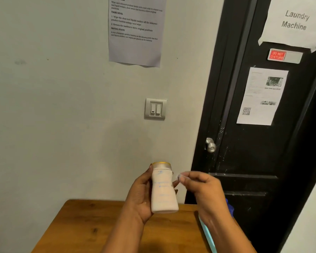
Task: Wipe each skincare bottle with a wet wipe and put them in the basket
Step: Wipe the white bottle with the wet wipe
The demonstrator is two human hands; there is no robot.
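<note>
**Bottle in my left hand, above the surface**

The bottom edge of the view cuts off both my forearms. My left hand [140, 196] grasps the bottle [163, 194], thumb on its left side and fingers wrapped behind, so its back is hidden. The bottle stands upright in the air over the far edge of the wooden surface [84, 225]. It is pale and opaque, so I cannot see what is inside; its gold cap [161, 165] is on. The faint blue print on the front is too blurred to read.

My right hand [202, 189] is just beside the bottle with its fingertips drawn together. Something pale shows at the tips, but through the blur I cannot tell whether the hand grasps anything.

My right forearm hides most of a teal thing [206, 232], with a blue bit [230, 207] showing on its far side. I cannot make out what either is.

Beyond, on the wall, are a light switch [155, 109] and a printed sheet [135, 33], cut off at the top. To the right is a black door [244, 161] with a knob [210, 145] and taped papers.
</note>
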